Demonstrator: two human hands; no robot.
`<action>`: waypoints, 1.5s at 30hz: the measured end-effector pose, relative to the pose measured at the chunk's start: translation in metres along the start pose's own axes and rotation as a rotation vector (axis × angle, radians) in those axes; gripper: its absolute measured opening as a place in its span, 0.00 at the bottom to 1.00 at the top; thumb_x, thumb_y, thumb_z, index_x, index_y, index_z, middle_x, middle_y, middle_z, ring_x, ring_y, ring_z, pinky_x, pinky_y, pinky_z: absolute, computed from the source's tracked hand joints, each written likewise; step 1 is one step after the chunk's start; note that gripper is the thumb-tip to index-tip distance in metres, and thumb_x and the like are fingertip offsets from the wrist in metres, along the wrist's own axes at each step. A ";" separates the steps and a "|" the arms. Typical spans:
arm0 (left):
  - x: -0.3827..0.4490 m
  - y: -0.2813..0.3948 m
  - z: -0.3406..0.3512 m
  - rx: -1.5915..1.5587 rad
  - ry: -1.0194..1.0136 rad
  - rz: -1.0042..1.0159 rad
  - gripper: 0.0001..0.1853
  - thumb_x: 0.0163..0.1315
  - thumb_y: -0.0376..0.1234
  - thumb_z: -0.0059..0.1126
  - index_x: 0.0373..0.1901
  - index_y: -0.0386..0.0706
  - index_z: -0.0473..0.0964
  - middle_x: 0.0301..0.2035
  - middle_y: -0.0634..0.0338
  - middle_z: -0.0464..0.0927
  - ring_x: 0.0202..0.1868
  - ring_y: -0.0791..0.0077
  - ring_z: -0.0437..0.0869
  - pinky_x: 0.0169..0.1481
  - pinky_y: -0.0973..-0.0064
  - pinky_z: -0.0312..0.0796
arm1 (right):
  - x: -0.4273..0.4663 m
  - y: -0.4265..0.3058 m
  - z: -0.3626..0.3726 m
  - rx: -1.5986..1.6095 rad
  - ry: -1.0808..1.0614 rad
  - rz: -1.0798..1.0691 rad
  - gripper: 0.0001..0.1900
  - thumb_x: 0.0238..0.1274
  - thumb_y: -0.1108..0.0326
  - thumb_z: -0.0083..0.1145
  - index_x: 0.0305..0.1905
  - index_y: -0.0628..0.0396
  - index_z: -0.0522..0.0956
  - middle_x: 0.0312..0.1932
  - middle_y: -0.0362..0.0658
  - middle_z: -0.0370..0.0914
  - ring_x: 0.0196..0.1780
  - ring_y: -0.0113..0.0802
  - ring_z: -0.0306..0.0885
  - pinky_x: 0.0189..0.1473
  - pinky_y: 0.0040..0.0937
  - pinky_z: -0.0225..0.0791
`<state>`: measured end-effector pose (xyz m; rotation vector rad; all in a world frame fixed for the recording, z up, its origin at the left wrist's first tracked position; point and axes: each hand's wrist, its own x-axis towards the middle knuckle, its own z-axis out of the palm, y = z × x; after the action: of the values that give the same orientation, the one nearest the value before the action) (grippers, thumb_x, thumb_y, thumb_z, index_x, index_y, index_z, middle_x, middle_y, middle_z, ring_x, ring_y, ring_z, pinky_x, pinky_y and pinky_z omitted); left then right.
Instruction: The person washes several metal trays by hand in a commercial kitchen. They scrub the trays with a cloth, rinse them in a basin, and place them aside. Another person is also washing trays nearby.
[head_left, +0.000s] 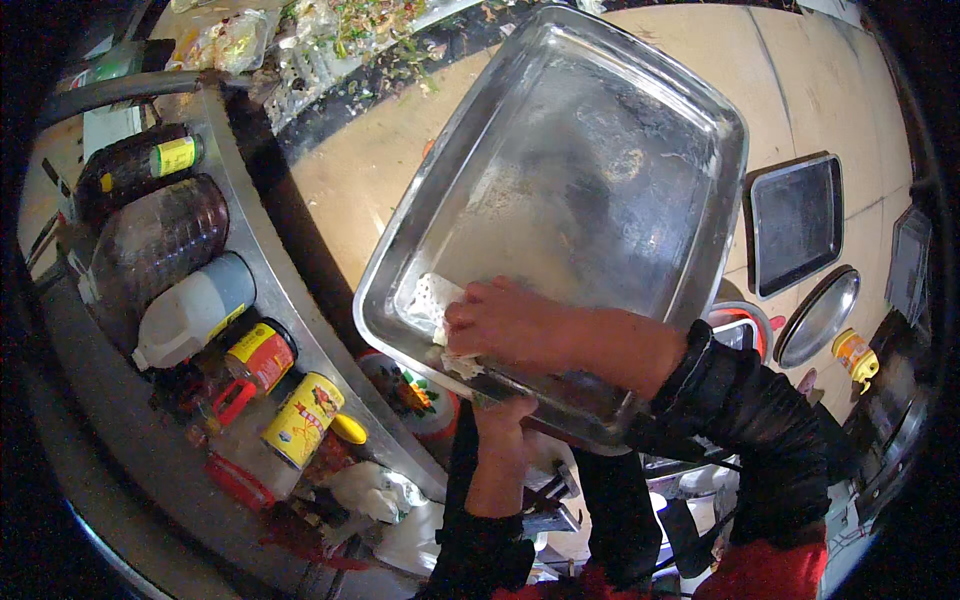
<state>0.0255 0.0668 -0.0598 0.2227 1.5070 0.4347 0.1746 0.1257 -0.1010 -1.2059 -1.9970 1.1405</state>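
A large rectangular stainless-steel tray (570, 187) with deep sides is held up in front of me, tilted, over the tiled floor. Water spots and cloudy streaks show on its inner base. My left hand (504, 420) grips the tray's near rim from outside; its fingers are partly hidden under the metal. Inside, at the near left corner, my right hand (495, 319) presses a crumpled white cloth or paper wipe (429, 301) against the tray. Part of the wipe sticks out beyond my fingers.
To the left, a steel shelf (247, 217) bears several bottles, a white plastic jug (199, 311) and a yellow can (304, 420). Food scraps (360, 37) litter the far floor area. On the right lie a smaller tray (796, 225), a round metal lid (817, 319) and a yellow-orange bottle (855, 355).
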 end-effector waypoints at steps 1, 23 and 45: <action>0.005 -0.004 -0.010 -0.017 -0.050 0.012 0.33 0.33 0.21 0.53 0.50 0.40 0.65 0.40 0.58 0.72 0.44 0.65 0.76 0.48 0.67 0.71 | -0.004 -0.001 0.000 -0.016 -0.021 -0.001 0.15 0.44 0.66 0.52 0.42 0.40 0.74 0.44 0.37 0.67 0.50 0.38 0.63 0.44 0.42 0.60; 0.011 0.005 -0.009 0.006 -0.049 0.059 0.32 0.34 0.20 0.48 0.50 0.36 0.66 0.42 0.53 0.72 0.43 0.62 0.76 0.49 0.64 0.71 | -0.137 0.017 -0.024 1.272 0.737 0.637 0.23 0.34 0.89 0.53 0.41 0.54 0.69 0.41 0.36 0.69 0.46 0.28 0.69 0.50 0.25 0.62; 0.014 -0.008 -0.006 -0.086 -0.039 0.071 0.39 0.34 0.17 0.48 0.56 0.43 0.61 0.44 0.56 0.69 0.46 0.61 0.74 0.51 0.64 0.69 | -0.096 0.011 0.001 -0.378 0.626 1.033 0.28 0.45 0.78 0.51 0.58 0.53 0.66 0.32 0.51 0.67 0.38 0.49 0.68 0.38 0.40 0.65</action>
<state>0.0204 0.0647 -0.0761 0.2164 1.4422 0.5484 0.2221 0.0426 -0.1126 -2.5546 -1.0845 0.6013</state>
